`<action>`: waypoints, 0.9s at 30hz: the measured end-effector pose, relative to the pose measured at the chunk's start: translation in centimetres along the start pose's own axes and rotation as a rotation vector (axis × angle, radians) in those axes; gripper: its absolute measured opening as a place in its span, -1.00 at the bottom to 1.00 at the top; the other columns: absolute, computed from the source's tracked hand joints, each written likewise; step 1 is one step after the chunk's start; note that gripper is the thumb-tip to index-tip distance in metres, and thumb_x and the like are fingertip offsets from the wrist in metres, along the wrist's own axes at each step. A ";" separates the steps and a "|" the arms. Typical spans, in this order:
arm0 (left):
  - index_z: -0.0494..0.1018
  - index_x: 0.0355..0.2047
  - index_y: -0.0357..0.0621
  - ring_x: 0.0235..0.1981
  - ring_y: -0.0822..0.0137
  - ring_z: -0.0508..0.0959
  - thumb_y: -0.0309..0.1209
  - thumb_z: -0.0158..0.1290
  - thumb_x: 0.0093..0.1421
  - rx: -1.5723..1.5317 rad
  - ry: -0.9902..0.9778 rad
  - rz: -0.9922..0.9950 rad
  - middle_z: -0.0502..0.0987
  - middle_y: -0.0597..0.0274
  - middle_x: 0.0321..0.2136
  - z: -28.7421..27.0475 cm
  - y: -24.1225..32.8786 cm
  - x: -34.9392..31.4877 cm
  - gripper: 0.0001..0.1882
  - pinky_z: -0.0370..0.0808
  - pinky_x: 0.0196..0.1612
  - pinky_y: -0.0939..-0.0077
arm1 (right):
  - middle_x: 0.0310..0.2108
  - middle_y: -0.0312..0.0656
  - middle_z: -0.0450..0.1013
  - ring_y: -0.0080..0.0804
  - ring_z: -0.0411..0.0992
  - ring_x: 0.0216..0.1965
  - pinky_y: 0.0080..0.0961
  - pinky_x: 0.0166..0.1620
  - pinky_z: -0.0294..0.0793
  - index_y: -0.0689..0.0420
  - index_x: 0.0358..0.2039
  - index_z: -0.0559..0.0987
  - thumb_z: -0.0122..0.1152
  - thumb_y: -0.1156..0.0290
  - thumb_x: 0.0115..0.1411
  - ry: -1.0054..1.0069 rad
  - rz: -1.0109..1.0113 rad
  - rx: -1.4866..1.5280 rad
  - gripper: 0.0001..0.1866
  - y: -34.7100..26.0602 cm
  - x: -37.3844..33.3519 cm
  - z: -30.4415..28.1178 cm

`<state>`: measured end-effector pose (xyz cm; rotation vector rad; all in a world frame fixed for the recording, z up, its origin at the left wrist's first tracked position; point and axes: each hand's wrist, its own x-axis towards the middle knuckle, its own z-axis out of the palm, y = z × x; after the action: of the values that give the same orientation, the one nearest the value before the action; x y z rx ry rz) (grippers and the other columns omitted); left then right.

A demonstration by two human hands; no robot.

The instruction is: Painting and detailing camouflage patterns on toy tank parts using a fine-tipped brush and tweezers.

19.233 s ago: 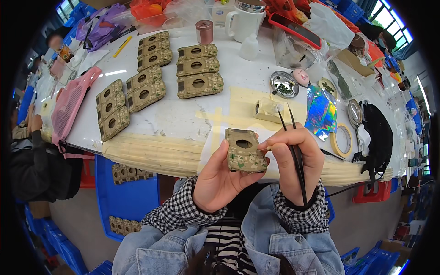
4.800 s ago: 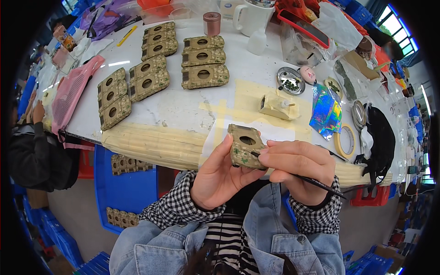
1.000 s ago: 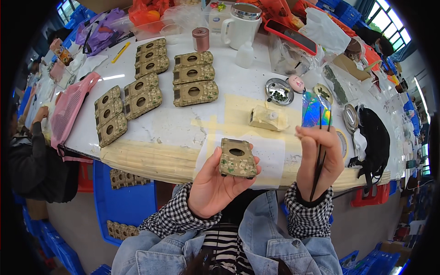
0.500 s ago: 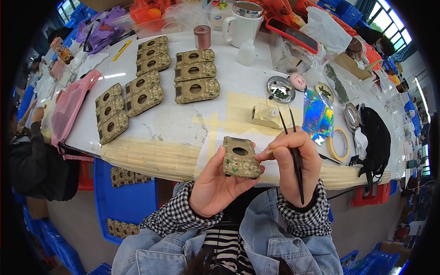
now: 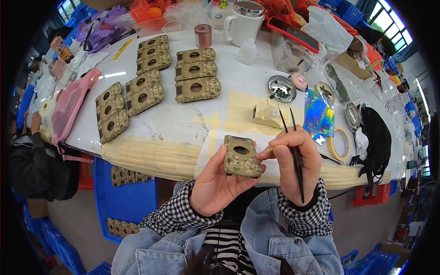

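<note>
My left hand point(image 5: 214, 188) holds a camouflage model tank hull point(image 5: 242, 162) from below, thumb along its left side. The hull is tilted toward me, with its round opening facing up. Against its right edge are the fingertips of my right hand point(image 5: 295, 158). That hand also grips black tweezers point(image 5: 298, 169), their apart tips pointing up and away from the hull. Something thin and pale, too small to name, shows between thumb and forefinger. Beyond the hull lies a tape-covered block point(image 5: 266, 114). A round metal dish point(image 5: 281, 89) with small dark green bits sits farther right.
Several similar hulls point(image 5: 197, 89) stand in rows on the left of the table. Right of my hands lie iridescent film point(image 5: 319, 114), a masking tape roll point(image 5: 338, 144) and a black bag point(image 5: 373, 142). A white mug point(image 5: 240, 27) stands behind. Below left is a blue tray point(image 5: 123, 201).
Almost nothing differs. The hull and both hands keep the same grip, with the whole picture shifted very slightly.
</note>
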<state>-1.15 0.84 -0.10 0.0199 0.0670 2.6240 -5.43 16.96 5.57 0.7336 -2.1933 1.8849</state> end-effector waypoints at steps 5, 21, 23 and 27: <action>0.01 0.19 -0.23 0.09 0.07 0.35 -0.06 -0.41 0.35 -0.032 0.024 -0.010 0.27 -0.08 0.06 0.3 0.1 0.1 -0.43 0.42 0.09 0.29 | -0.49 -0.24 0.38 -0.58 0.44 -0.40 -0.70 -0.34 0.37 0.26 -0.33 0.41 0.02 0.58 0.21 0.049 0.075 0.149 -0.97 -0.3 0.2 0.0; -0.15 0.24 -0.27 0.08 0.00 0.35 -0.03 -0.36 0.32 -0.080 -0.087 0.167 0.23 -0.18 0.07 0.3 2.4 -0.6 -0.33 0.43 0.09 0.25 | -0.53 -0.16 0.37 -0.24 0.37 -0.51 -0.47 -0.44 0.35 0.19 -0.41 0.51 0.27 0.52 0.00 0.178 -0.279 -0.800 -0.87 4.8 4.1 -2.8; -0.17 0.24 -0.28 0.07 -0.01 0.35 -0.02 -0.34 0.32 -0.085 -0.093 0.181 0.23 -0.19 0.06 0.2 2.5 -0.8 -0.32 0.44 0.08 0.23 | -0.43 -0.08 0.41 -0.20 0.41 -0.39 -0.45 -0.31 0.39 0.22 -0.20 0.47 0.17 0.47 0.09 0.136 -0.204 -0.766 -0.76 4.0 3.4 -3.2; -0.18 0.24 -0.28 0.07 -0.01 0.35 -0.01 -0.33 0.31 -0.081 -0.080 0.193 0.23 -0.17 0.05 0.2 2.5 -1.0 -0.30 0.44 0.07 0.23 | -0.24 -0.01 0.43 -0.24 0.44 -0.21 -0.41 -0.07 0.37 0.35 -0.01 0.34 0.06 0.46 0.16 0.144 -0.134 -0.471 -0.61 2.3 0.9 -4.0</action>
<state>-1.57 -1.82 0.18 0.1085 -0.0721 2.8134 -7.99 20.78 4.70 0.6124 -2.2973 1.2423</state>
